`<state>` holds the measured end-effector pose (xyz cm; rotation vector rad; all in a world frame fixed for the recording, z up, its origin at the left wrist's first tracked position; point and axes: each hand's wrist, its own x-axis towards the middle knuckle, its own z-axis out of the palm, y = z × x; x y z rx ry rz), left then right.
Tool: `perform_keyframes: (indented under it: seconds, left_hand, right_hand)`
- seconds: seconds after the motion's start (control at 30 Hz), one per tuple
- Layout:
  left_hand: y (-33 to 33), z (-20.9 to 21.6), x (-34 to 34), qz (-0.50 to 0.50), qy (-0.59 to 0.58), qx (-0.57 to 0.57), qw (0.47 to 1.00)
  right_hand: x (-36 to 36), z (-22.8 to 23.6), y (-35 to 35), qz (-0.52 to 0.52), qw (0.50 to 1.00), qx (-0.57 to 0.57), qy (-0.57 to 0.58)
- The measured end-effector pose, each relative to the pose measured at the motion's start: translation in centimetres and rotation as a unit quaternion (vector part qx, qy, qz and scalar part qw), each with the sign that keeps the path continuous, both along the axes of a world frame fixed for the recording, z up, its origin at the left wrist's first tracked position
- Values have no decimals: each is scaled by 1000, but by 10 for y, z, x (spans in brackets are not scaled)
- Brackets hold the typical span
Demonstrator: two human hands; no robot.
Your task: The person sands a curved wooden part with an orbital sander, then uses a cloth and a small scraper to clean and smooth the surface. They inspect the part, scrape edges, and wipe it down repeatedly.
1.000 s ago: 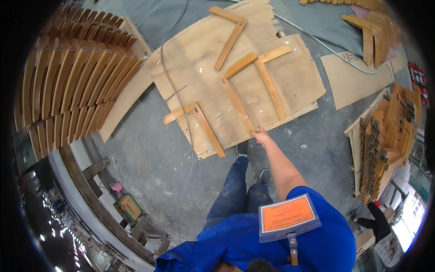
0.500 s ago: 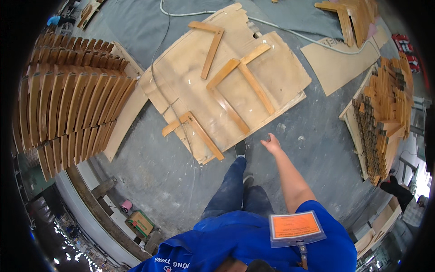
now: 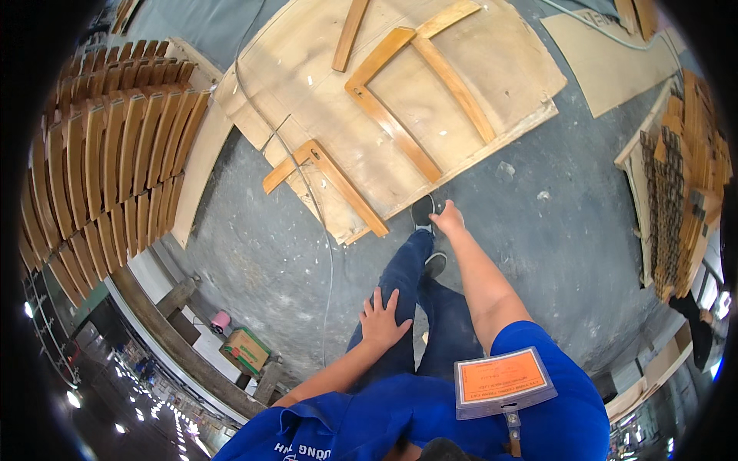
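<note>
My right hand [image 3: 448, 218] reaches down over the floor beside my shoe [image 3: 423, 211], thumb and fingers apart and nothing between them. Its nearest wooden piece is an L-shaped brown frame [image 3: 400, 138], whose lower end lies just beyond the hand. My left hand [image 3: 383, 321] rests on my left thigh with fingers spread. A second L-shaped frame [image 3: 350, 188] lies to the left, a third [image 3: 460, 91] to the right, and part of another wooden piece [image 3: 350, 34] shows at the far edge. They rest on a tan sheet [image 3: 284, 73].
Curved wooden parts [image 3: 115, 154] stand stacked at left. More wooden pieces [image 3: 684, 184] are piled at right. A thin cable [image 3: 304, 184] crosses the sheet and floor. A cardboard box [image 3: 246, 352] and pink roll [image 3: 221, 321] sit lower left. Another flat board [image 3: 607, 65] lies far right.
My left hand has come into view onto my thigh. My right hand has moved slightly left and closer to me. The view has shifted, so the sheet and frames sit higher in the picture.
</note>
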<state>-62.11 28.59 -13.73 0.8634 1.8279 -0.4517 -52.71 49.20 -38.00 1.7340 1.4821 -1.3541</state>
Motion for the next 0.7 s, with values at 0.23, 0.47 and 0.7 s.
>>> perform_keyframes:
  seconds: [0.23, 0.47, 0.7]
  left_hand:
    - [-14, -21, -17, 71, 41, 97, 992]
    - [-21, -26, -30, 104, 43, 102, 988]
    - [-32, -31, -33, 123, 33, 126, 984]
  right_hand:
    - [-31, -102, 27, -376, 918, -99, 77]
    - [-47, -158, 22, -606, 761, -134, 192]
    - [-54, -159, 64, -643, 745, -15, 178]
